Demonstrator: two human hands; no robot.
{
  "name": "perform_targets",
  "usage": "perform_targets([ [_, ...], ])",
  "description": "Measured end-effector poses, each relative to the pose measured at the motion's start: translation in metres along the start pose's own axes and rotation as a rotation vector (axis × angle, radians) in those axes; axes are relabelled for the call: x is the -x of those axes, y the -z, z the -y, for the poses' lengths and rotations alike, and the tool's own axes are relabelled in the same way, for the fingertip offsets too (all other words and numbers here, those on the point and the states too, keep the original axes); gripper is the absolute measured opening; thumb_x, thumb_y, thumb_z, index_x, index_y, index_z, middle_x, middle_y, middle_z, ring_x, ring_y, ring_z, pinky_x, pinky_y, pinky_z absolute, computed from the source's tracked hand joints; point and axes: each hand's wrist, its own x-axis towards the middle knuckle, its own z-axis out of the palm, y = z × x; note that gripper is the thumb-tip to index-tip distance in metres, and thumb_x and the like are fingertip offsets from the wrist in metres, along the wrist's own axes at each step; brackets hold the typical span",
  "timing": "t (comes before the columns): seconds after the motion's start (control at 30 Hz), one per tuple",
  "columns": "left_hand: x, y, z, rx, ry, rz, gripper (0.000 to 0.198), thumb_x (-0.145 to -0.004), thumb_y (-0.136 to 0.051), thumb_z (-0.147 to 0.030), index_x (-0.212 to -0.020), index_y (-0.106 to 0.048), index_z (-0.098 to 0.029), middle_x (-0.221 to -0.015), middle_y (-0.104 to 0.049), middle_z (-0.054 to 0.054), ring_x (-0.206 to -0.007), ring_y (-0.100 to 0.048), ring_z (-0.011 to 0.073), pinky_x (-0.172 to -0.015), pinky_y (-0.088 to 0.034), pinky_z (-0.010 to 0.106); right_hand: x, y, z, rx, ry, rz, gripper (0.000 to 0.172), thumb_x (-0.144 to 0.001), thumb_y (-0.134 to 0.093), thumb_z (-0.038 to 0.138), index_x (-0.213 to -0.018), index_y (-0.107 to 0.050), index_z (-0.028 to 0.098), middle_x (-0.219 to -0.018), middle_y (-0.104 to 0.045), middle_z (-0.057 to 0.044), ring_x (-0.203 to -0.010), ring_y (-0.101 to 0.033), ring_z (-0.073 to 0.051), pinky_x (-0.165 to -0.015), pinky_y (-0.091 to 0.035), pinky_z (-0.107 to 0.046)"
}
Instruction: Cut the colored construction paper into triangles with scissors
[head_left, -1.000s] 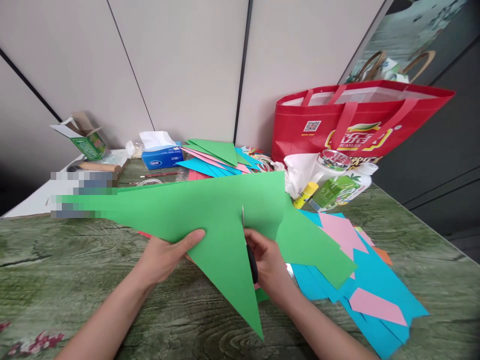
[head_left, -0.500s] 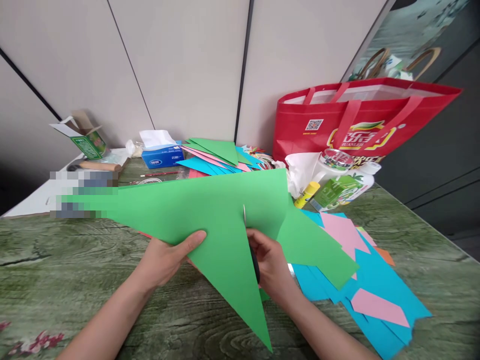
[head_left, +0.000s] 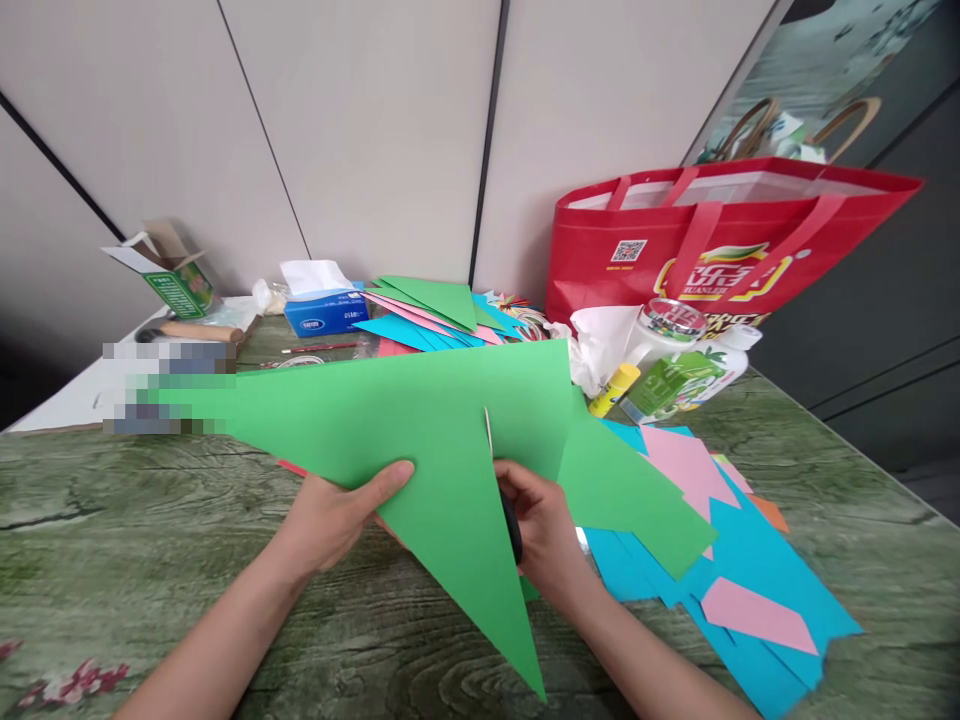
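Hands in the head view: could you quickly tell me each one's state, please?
Left hand: holding the green paper, thumb on top.
Right hand: closed on the scissors at the paper.

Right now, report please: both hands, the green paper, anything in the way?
Left hand pinches green paper sheet. Right hand grips scissors, blade partway into the sheet. Blue and pink offcuts lie to the right, clear of the cut.

Two bare grips are cutting a large green paper sheet (head_left: 420, 430) over a green wood-grain table (head_left: 150, 530).
The left grip (head_left: 330, 515) is pinching the sheet's lower edge, thumb lying on top; the right grip (head_left: 544, 530) is holding black-handled scissors (head_left: 511, 525), whose blade is poking up through a slit in the sheet. Blue and pink paper offcuts (head_left: 750, 580) are lying to the right on the table.
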Motion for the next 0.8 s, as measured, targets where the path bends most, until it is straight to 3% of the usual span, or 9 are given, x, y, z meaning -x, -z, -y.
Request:
perform_targets([
  [0.3, 0.002, -0.001, -0.004, 0.031, 0.036, 0.022, 0.062, -0.059, -0.073, -0.031, -0.116, -0.052, -0.021, -0.117, -0.060, 0.007, -0.105, -0.054, 0.0286, -0.079, -0.053, 0.036, 0.002, 0.001, 0.003, 0.130, 0.034, -0.019, 0.012, -0.061, -0.068, 0.019, -0.072, -0.064, 0.018, -0.063, -0.066, -0.001, -0.057, -0.059, -0.016, -0.055, -0.049, -0.026],
  [0.5, 0.005, 0.001, 0.000, -0.013, 0.014, 0.063, 0.061, -0.057, -0.074, -0.031, -0.114, -0.055, -0.019, -0.111, -0.063, 0.009, -0.100, -0.058, 0.0300, -0.081, -0.052, 0.041, -0.001, 0.012, 0.004, 0.448, 0.257, -0.120, 0.029, -0.061, -0.063, 0.010, -0.089, -0.060, 0.017, -0.075, -0.063, -0.003, -0.072, -0.057, -0.019, -0.069, -0.047, -0.031],
  [0.8, 0.002, -0.004, 0.008, 0.035, 0.047, 0.043, 0.066, -0.059, -0.074, -0.028, -0.119, -0.050, -0.017, -0.116, -0.060, 0.012, -0.105, -0.054, 0.0316, -0.085, -0.048, 0.045, -0.005, 0.011, -0.004, 0.126, 0.121, 0.037, 0.025, -0.065, -0.067, 0.014, -0.088, -0.060, 0.021, -0.084, -0.067, -0.004, -0.075, -0.061, -0.018, -0.072, -0.049, -0.031],
])
